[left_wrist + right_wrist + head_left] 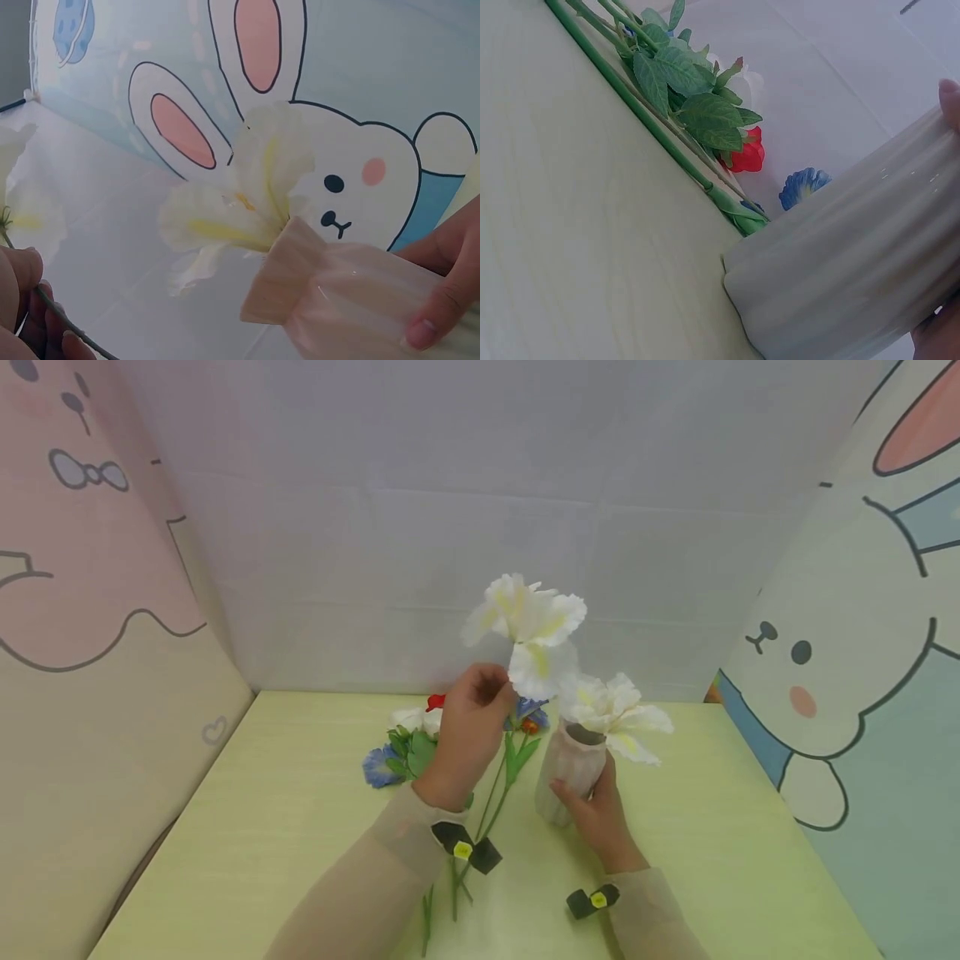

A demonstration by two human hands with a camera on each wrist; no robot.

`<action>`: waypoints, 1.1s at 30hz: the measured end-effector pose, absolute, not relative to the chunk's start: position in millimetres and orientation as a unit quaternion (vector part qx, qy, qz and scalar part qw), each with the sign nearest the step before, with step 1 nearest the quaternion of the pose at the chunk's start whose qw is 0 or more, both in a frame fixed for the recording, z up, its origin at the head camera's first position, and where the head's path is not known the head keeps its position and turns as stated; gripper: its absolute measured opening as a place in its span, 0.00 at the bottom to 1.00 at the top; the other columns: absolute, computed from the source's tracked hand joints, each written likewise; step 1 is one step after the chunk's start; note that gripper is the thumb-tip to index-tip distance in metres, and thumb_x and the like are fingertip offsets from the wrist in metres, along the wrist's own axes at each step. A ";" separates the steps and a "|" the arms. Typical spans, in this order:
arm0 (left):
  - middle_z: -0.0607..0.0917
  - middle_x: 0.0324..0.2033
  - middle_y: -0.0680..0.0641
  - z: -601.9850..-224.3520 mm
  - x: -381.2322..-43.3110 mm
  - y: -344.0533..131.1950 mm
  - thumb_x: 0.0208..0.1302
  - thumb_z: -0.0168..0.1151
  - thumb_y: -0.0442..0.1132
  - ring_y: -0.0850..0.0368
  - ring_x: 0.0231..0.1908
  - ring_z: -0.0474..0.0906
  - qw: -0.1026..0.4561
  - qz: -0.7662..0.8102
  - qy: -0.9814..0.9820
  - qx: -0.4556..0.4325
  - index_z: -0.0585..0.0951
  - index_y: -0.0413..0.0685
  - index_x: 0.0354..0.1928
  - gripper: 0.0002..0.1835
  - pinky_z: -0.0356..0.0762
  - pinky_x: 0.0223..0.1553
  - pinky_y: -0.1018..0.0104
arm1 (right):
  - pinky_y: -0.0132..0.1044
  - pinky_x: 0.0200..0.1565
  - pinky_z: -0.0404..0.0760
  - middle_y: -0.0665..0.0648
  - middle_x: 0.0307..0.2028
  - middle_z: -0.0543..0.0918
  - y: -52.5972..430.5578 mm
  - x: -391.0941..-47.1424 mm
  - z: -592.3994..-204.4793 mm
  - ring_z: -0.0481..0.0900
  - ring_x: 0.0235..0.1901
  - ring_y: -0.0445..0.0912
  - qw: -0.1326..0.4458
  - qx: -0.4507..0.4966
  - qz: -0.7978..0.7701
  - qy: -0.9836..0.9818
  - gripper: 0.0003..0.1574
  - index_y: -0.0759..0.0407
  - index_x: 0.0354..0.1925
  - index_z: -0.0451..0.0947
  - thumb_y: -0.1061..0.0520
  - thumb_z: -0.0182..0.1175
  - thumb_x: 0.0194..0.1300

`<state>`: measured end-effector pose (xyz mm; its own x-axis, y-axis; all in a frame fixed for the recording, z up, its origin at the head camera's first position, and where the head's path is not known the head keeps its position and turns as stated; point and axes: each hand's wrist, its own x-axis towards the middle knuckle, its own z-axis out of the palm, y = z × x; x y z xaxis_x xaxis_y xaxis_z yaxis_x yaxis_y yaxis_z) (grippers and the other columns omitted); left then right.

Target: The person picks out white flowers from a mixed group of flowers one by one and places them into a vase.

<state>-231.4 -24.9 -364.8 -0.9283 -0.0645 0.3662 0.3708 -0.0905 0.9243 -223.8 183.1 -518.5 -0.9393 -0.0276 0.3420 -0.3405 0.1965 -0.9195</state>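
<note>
My left hand (476, 722) pinches the stem (64, 319) of a white artificial iris (528, 627) with yellow streaks, its bloom held up above the table. My right hand (600, 814) grips a ribbed whitish vase (555, 777) around its side, thumb at the front. Out of the vase's mouth leans a second white iris (618, 714), drooping over the right of the rim; the left wrist view shows this iris (240, 206) close at the mouth. The held bloom is up and left of the vase.
Left of the vase several artificial flowers lie on the pale yellow table (247, 827): a blue one (382, 767), white ones (408, 718), a red rose (748, 152) and green leaves (709, 120). Stems point toward the front edge. Cartoon-printed cloth walls (795, 693) stand at the sides.
</note>
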 end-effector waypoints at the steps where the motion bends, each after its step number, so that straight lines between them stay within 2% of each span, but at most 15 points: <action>1: 0.81 0.37 0.45 -363.6 -232.0 -24.7 0.72 0.62 0.32 0.47 0.39 0.79 0.148 -0.728 -0.660 -0.115 0.79 0.45 0.43 0.03 0.79 0.43 0.56 | 0.27 0.59 0.68 0.66 0.61 0.72 181.8 -221.0 -513.3 0.72 0.57 0.42 0.125 0.120 0.622 -0.764 0.52 0.66 0.75 0.50 0.70 0.69 0.63; 6: 0.81 0.37 0.46 -357.6 -235.0 -24.4 0.72 0.63 0.33 0.48 0.40 0.78 0.145 -0.722 -0.666 -0.117 0.78 0.47 0.43 0.03 0.78 0.45 0.56 | 0.27 0.59 0.69 0.69 0.60 0.73 178.8 -212.2 -499.1 0.73 0.55 0.39 0.127 0.125 0.625 -0.760 0.51 0.68 0.75 0.51 0.70 0.69 0.62; 7: 0.81 0.37 0.46 -356.4 -235.6 -24.3 0.72 0.63 0.33 0.50 0.39 0.78 0.145 -0.720 -0.668 -0.116 0.78 0.48 0.43 0.04 0.77 0.43 0.60 | 0.27 0.58 0.69 0.68 0.60 0.72 178.7 -211.9 -498.8 0.73 0.55 0.39 0.128 0.126 0.625 -0.759 0.51 0.68 0.75 0.50 0.70 0.68 0.62; 9: 0.80 0.37 0.47 -354.1 -236.9 -24.2 0.72 0.63 0.32 0.51 0.38 0.77 0.145 -0.720 -0.669 -0.119 0.78 0.49 0.43 0.05 0.77 0.43 0.61 | 0.27 0.58 0.69 0.68 0.59 0.73 178.6 -211.2 -498.2 0.73 0.55 0.39 0.128 0.124 0.626 -0.759 0.51 0.69 0.74 0.50 0.70 0.68 0.62; 17: 0.80 0.36 0.47 -347.7 -241.0 -28.3 0.72 0.64 0.34 0.50 0.38 0.78 0.140 -0.729 -0.655 -0.141 0.78 0.47 0.43 0.04 0.79 0.43 0.62 | 0.27 0.60 0.68 0.69 0.61 0.72 177.6 -209.0 -496.9 0.72 0.56 0.41 0.128 0.113 0.621 -0.765 0.51 0.68 0.74 0.51 0.69 0.69 0.63; 22: 0.79 0.35 0.46 -345.0 -243.3 -31.4 0.73 0.63 0.34 0.44 0.38 0.78 0.142 -0.735 -0.646 -0.153 0.75 0.47 0.42 0.05 0.79 0.42 0.61 | 0.27 0.59 0.69 0.69 0.60 0.73 176.6 -208.5 -496.1 0.73 0.55 0.41 0.131 0.111 0.617 -0.768 0.51 0.67 0.75 0.51 0.68 0.69 0.63; 27: 0.79 0.34 0.46 -340.3 -243.9 -32.9 0.72 0.63 0.32 0.38 0.38 0.78 0.155 -0.735 -0.642 -0.154 0.74 0.47 0.42 0.06 0.80 0.44 0.55 | 0.27 0.59 0.68 0.69 0.60 0.72 176.2 -207.7 -494.6 0.72 0.55 0.41 0.125 0.108 0.619 -0.768 0.51 0.67 0.75 0.50 0.68 0.69 0.63; 31: 0.79 0.35 0.47 -336.8 -244.0 -33.1 0.72 0.64 0.31 0.45 0.38 0.80 0.155 -0.743 -0.633 -0.153 0.74 0.47 0.42 0.07 0.81 0.48 0.51 | 0.27 0.60 0.67 0.69 0.61 0.72 175.8 -207.1 -493.0 0.72 0.56 0.41 0.119 0.103 0.617 -0.771 0.52 0.67 0.76 0.50 0.68 0.69 0.63; 33: 0.79 0.35 0.48 -335.8 -244.2 -32.8 0.72 0.63 0.30 0.48 0.37 0.80 0.155 -0.746 -0.629 -0.153 0.74 0.47 0.42 0.07 0.81 0.48 0.51 | 0.26 0.60 0.67 0.69 0.61 0.72 175.5 -206.7 -492.1 0.72 0.56 0.41 0.118 0.103 0.616 -0.772 0.52 0.67 0.76 0.50 0.67 0.69 0.63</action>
<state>-244.2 -32.8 -335.8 -0.9051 -0.0383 0.4234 0.4238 -0.1612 0.8913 -206.7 175.5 -492.1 -0.9510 -0.0129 0.3088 -0.3040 0.2204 -0.9268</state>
